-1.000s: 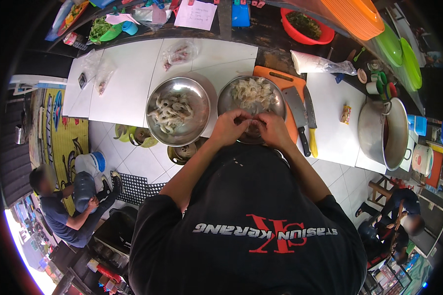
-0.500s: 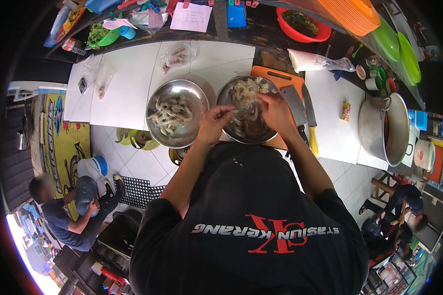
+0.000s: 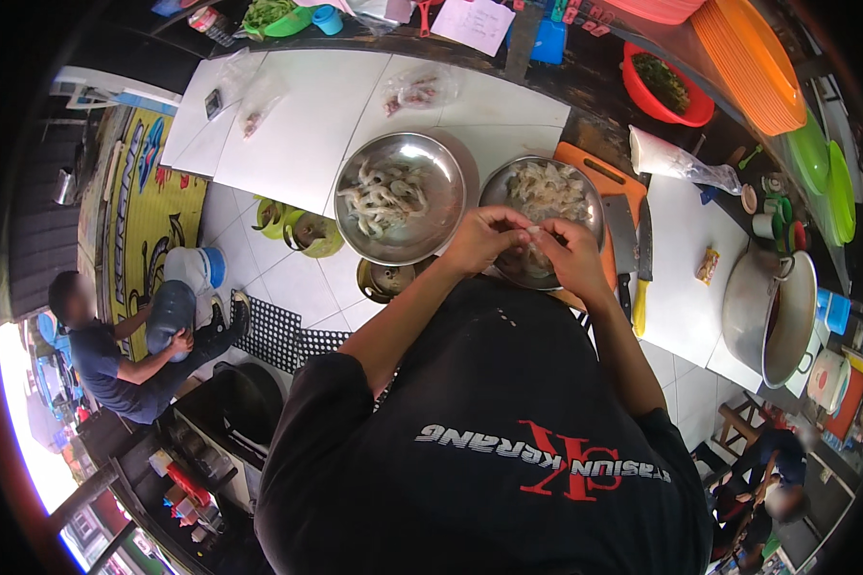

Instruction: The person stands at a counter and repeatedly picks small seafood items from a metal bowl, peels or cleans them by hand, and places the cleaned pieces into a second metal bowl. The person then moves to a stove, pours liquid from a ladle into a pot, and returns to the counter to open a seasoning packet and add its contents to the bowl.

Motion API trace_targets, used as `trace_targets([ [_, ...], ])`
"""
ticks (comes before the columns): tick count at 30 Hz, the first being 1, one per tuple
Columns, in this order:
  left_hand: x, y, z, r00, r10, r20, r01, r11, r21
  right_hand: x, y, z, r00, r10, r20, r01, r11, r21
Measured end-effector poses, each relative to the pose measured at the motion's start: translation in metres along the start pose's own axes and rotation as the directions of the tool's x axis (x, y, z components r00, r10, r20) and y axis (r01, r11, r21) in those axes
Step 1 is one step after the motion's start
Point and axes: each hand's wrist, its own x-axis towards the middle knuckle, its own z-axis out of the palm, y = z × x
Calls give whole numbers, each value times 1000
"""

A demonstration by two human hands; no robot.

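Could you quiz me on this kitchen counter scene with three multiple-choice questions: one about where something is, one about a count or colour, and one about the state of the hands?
1. Where do the left hand and right hand work?
A. over the right-side metal bowl
B. over the big pot
C. over the red basin

2. How many round metal bowls stand side by side on the white counter?
A. one
B. two
C. four

3. How are the hands?
A. resting flat and apart
B. gripping the knife
C. close together, fingertips pinching a small pale piece

Answers: 1 A, both hands hover above that bowl's near rim. 2 B, the left-side metal bowl holds shrimp beside the other. 3 C, the fingertips meet on the piece; the knife lies untouched.
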Motion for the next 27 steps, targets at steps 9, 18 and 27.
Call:
trace_targets([
  [9, 13, 9, 28, 978, -132, -163, 142, 988, 54, 4, 31, 7, 862, -470, -190, 232, 698, -677],
  [18, 1, 3, 34, 950, -208, -232, 208, 978, -26, -3, 41, 14, 853, -494, -166, 269, 689, -673],
  [27, 6, 2, 20, 962, -141, -235, 157, 986, 50, 9, 14, 14, 831, -541, -132, 377, 721, -582],
])
